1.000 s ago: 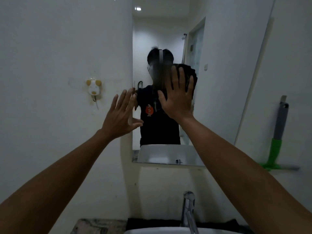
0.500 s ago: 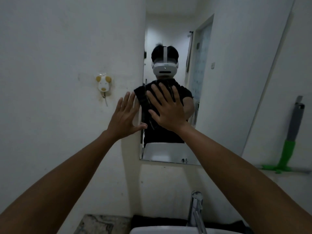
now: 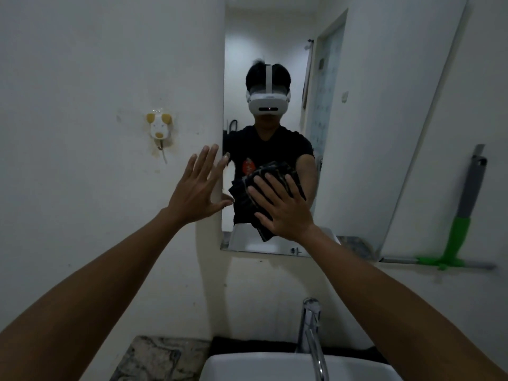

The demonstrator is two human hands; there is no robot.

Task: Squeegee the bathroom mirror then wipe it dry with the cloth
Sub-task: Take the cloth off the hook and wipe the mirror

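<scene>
The bathroom mirror (image 3: 371, 133) hangs on the white wall ahead. My right hand (image 3: 283, 207) presses a dark folded cloth (image 3: 247, 199) flat against the lower part of the glass, fingers spread over it. My left hand (image 3: 198, 188) is open with fingers apart, its fingertips at the mirror's left edge and palm toward the wall. A squeegee (image 3: 464, 215) with a green neck and grey handle leans upright against the wall at the right, its blade resting on a ledge.
A white basin (image 3: 275, 367) with a chrome tap (image 3: 310, 331) sits directly below. A small dog-shaped hook (image 3: 159, 127) is stuck to the wall left of the mirror. A marbled counter (image 3: 159, 358) lies at the lower left.
My right hand has slid the cloth down the glass from head height to the lower part of the mirror. My left hand has stayed at the mirror's left edge.
</scene>
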